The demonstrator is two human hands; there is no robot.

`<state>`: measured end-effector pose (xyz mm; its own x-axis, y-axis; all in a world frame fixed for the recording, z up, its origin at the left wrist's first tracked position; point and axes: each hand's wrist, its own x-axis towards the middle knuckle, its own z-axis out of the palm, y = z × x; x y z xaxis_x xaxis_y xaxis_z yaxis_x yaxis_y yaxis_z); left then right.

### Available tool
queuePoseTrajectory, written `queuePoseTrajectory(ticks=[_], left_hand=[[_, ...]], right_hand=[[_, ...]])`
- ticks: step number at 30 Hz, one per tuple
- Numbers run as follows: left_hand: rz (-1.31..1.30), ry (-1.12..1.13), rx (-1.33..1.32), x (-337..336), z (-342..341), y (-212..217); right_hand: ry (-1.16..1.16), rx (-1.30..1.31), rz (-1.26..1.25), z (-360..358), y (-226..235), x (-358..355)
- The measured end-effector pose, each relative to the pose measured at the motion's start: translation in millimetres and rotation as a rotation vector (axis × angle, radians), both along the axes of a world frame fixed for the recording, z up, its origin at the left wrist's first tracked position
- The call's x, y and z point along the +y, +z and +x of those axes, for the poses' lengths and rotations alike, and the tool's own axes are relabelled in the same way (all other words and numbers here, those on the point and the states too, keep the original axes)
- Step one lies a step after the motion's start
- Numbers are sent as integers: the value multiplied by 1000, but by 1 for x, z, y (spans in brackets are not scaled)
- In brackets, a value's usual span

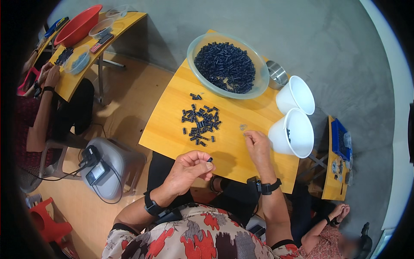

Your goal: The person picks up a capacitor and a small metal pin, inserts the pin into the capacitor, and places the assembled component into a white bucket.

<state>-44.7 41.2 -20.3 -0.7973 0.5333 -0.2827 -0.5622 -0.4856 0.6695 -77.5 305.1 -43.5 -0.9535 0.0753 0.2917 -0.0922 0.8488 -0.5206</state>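
Between thumb and forefinger, my left hand (186, 172) pinches a small dark cylindrical piece (210, 159) just past the table's near edge. My right hand (260, 149) has its fingertips together over the table, right beside a few tiny shiny parts (243, 127); whether it holds one is too small to make out. A loose heap of dark pieces (200, 123) like the held one lies on the yellow table (166, 134), beyond my left hand. Farther back, a large translucent basin (202, 88) holds a great many more dark pieces (224, 64).
Two white buckets (297, 97) stand at the table's right edge, the nearer with dark pieces inside. A metal bowl (277, 74) sits behind them. A grey stool (108, 172) with cabled devices is at left. Co-workers sit at a left table (92, 49) and a right one (333, 190).
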Motion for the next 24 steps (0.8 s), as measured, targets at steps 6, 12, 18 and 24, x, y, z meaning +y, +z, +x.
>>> queuePoseTrajectory(ticks=[6,12,18,24], left_hand=[[-3,5,-15,0,0,1],[1,-2,-30,1,-1,0],[14,7,-16,0,-2,-2],[-4,10,-19,0,-3,1]], right_hand=[[-4,-85,-67,-5,1,0],[-29,46,24,-25,6,4],[39,22,83,-33,6,8],[-26,-84,-230,-14,2,8]])
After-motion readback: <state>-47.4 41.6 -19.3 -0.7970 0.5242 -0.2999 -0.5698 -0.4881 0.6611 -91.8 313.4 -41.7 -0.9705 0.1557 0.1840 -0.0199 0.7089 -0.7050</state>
